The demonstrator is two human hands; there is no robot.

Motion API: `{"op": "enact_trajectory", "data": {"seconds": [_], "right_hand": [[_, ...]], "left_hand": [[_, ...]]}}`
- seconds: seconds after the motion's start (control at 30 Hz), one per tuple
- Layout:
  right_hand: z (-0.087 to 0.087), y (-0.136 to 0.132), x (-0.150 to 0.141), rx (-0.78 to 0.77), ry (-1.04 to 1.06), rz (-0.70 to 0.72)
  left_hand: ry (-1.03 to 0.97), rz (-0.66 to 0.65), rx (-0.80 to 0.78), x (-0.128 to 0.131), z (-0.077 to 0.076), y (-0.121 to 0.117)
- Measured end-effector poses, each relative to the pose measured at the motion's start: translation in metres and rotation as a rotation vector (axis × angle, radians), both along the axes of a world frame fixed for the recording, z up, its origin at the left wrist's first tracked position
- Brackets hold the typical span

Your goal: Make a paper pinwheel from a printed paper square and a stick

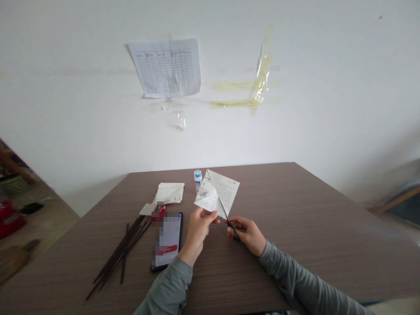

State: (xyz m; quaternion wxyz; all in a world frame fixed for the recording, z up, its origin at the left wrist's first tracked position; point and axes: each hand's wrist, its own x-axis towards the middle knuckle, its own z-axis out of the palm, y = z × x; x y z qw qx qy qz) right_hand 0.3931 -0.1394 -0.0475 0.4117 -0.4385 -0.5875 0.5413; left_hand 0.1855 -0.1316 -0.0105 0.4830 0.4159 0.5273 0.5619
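A square piece of printed paper (226, 187) is up in front of me over the table, with a dark diagonal line running across it. My left hand (199, 229) pinches its lower edge between thumb and fingers. In my right hand (246, 232) is a pair of black-handled scissors (233, 231), at the paper's lower corner. The blades lie along the diagonal; how far they reach is hard to make out. Just behind the paper stands a glue stick (197, 176) with a blue and clear cap, its lower part partly covered.
On the left of the brown table (295, 197) lie a stack of printed papers (169, 193), a phone (169, 247), several dark brown sticks (114, 258) and a small red-and-white packet (159, 208). A white wall behind bears a taped printed sheet (167, 68).
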Motion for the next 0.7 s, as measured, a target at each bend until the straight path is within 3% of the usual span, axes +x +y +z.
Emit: {"op": "enact_trajectory", "data": {"seconds": [0.3, 0.7], "right_hand": [[-0.0038, 0.0007, -0.0014, -0.001, 0.013, 0.000], [0.0040, -0.0024, -0.0010, 0.038, -0.018, -0.012]], "left_hand": [[-0.062, 0.009, -0.018, -0.0009, 0.0002, -0.0004], [-0.037, -0.005, -0.032, -0.0011, -0.0018, 0.0010]]}}
